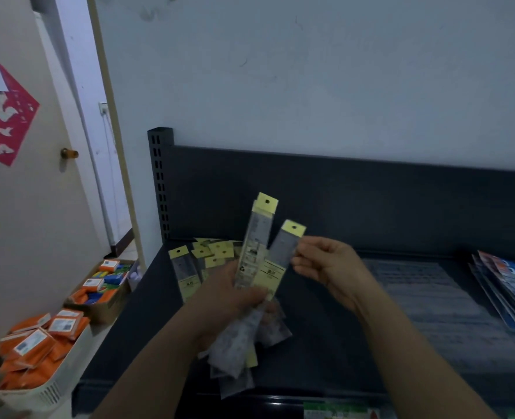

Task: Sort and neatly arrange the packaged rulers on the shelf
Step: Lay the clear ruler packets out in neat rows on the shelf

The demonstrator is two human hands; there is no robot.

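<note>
Head view: left hand grips a fanned bundle of packaged rulers; right hand pinches one ruler; slick sleeves could slide loose.

Bare left hand, bare right hand, bare forearms

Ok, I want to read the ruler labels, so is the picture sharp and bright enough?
Head view: dim, flat light, no glare; the packaged rulers in the left hand are blurred, their print unreadable; head view's edges bow, the door frame curving at left.
</note>
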